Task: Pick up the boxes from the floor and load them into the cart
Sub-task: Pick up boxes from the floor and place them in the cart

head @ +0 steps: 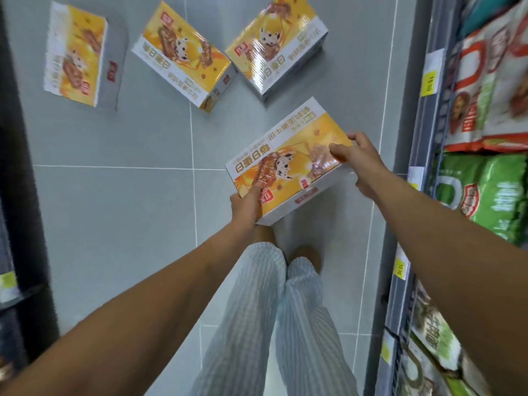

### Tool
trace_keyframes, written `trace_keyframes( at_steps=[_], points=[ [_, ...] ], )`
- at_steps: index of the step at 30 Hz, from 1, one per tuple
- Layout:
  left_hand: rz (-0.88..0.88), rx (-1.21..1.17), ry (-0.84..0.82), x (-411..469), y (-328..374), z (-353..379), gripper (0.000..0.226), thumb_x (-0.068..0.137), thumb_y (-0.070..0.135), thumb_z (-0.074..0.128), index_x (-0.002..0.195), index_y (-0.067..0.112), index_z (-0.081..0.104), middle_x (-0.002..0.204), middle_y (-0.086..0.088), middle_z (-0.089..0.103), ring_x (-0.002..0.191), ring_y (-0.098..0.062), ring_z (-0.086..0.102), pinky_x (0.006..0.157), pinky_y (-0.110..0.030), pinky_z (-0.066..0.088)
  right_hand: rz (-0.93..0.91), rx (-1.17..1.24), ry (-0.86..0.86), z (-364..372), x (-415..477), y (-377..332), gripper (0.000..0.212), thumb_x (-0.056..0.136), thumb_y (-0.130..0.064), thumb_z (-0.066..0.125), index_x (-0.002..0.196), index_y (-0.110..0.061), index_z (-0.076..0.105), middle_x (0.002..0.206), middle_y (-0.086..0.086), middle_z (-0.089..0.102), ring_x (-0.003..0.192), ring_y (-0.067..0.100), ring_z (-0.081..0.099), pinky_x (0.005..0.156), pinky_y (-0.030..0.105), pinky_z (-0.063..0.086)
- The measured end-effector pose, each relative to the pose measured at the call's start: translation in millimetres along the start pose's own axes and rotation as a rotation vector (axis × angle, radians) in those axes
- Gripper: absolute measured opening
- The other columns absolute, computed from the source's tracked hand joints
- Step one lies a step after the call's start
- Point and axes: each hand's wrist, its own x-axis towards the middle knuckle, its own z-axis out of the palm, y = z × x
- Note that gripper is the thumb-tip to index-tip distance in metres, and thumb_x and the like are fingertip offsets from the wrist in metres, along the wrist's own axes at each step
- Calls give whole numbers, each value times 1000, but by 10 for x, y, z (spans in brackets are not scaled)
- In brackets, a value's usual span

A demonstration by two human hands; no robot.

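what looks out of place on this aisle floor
Three yellow boxes lie scattered on the floor at different angles: the left box, the middle box and the right box. The left hand and right hand hold a fourth box. Nothing looks damaged or spilled.

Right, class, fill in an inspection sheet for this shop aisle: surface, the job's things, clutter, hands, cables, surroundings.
Surface: grey tiled floor, pale grout lines.
Job's things: one yellow held box, in both hands; three more lie on the floor: left box, middle box, right box.
Clutter: nothing seen.
Hands: left hand grips the held box's near corner; right hand grips its far end.
Cables: nothing seen.
Surroundings: shelves of packaged goods with yellow price tags on the right; dark fixture on the left.
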Motion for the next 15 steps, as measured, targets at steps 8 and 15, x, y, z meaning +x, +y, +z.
trace_keyframes(
  at_steps=[8,15],
  points=[
    [142,-84,77,-1063,627,-722,50,81,52,61,114,23,37,123,-9,57,108,-27,57,93,-42,47,-81,72,-21,205,-1089,-977,40,47,-59,73,84,-56,58,128,4,55,112,24,58,82,36,47],
    [270,-179,156,-1937,650,-1345,50,83,53,59,113,19,38,118,-8,60,104,-23,61,90,-43,50,-236,108,-84,339,-2246,-1650,18,77,-34,72,87,-32,57,103,-3,65,84,15,62,80,41,53]
  ],
)
